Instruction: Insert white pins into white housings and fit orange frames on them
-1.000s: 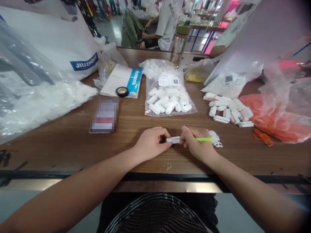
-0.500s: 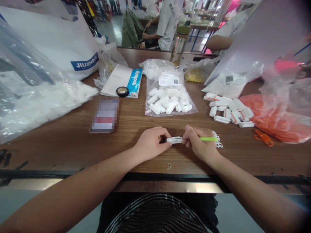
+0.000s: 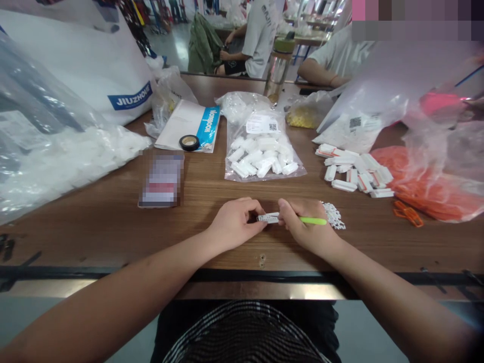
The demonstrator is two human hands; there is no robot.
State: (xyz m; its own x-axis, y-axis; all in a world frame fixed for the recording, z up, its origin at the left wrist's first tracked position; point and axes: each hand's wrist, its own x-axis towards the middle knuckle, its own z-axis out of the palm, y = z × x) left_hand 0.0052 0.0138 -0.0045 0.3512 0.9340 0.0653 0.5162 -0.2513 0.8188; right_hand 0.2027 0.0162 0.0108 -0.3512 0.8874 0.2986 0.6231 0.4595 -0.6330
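My left hand (image 3: 239,222) rests on the table with thumb and fingers pinching one end of a small white plastic housing (image 3: 268,218), which has a row of small slots. My right hand (image 3: 306,222) is closed around a tool with a lime-green handle (image 3: 313,221), pen-like in shape. The tool's working end is hidden by the fingers at the housing's right end. Just beyond the right hand lies a pile of tiny white parts (image 3: 334,216), partly covered by that hand.
Ahead lies a clear bag of white housings (image 3: 260,156). Loose white housings, some with orange strips (image 3: 359,171), lie to the right beside a bag of orange parts (image 3: 419,186) and loose orange pieces (image 3: 408,213). Leftward are a phone (image 3: 162,180), a notebook (image 3: 185,121) and a tape roll (image 3: 189,142).
My right hand has shifted slightly left over the housing, the green handle with it, so more of the tiny white parts show. The left hand stays put. A co-worker's arm behind has moved left.
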